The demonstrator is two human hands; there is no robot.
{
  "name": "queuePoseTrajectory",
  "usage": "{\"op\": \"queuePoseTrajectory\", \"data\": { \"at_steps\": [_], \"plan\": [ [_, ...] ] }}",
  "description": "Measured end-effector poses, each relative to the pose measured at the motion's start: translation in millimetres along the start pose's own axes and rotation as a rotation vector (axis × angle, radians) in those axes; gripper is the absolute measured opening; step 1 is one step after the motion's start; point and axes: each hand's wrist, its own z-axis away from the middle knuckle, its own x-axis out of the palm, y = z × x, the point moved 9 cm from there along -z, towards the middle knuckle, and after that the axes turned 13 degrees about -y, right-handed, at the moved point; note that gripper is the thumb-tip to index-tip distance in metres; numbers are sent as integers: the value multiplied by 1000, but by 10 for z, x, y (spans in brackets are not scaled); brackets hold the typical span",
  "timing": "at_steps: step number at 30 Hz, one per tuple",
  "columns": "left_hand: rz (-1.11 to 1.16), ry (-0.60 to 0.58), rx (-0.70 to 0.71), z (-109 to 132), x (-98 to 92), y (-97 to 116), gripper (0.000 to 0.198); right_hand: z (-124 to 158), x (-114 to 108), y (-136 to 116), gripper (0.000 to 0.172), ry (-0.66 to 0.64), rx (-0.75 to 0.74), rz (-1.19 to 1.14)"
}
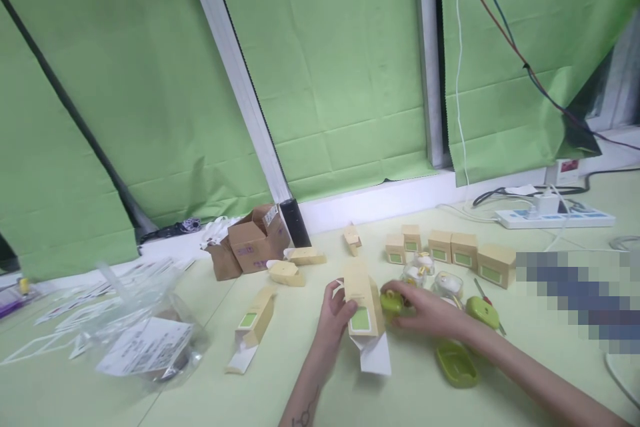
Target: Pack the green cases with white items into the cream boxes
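Observation:
My left hand (336,317) is wrapped round the left side of a tall yellow carton (357,283), which has a green label and a white flap hanging open at its near end. To the right of the carton, my right hand (417,307) grips a small green rounded case (391,303) between thumb and fingers. A green open tray-like shell (457,364) lies just below my right forearm. Another green case (483,312) rests beyond that forearm, beside a red-handled tool (481,289). White and clear rounded pieces (448,285) sit behind my right hand.
Several closed yellow boxes (464,251) stand in a row at the back right. An opened carton (255,320) and folded ones (287,273) lie left. Also there are a brown cardboard box (257,240), a clear plastic bag (150,340) and a power strip (580,217).

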Motion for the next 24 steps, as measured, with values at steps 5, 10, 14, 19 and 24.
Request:
{"op": "queuePoseTrajectory", "data": {
  "at_steps": [5, 10, 14, 19, 24],
  "plan": [
    [-4, -258, -164, 55, 340, -300, 63, 39, -202, 29, 42, 203, 57, -354],
    [-78, -196, -240, 69, 324, -484, 58, 57, -20, 134, 40, 47, 181, -652],
    [-18, -238, -210, 65, 448, -386, 52, 69, 0, 133, 31, 21, 172, -583],
    [52, -212, -219, 73, 540, -331, 42, 54, 35, 165, 40, 19, 216, -473],
    [55, -22, -237, 91, 337, -351, 35, 154, -15, 75, 56, 57, 190, -265]
  ]
}}
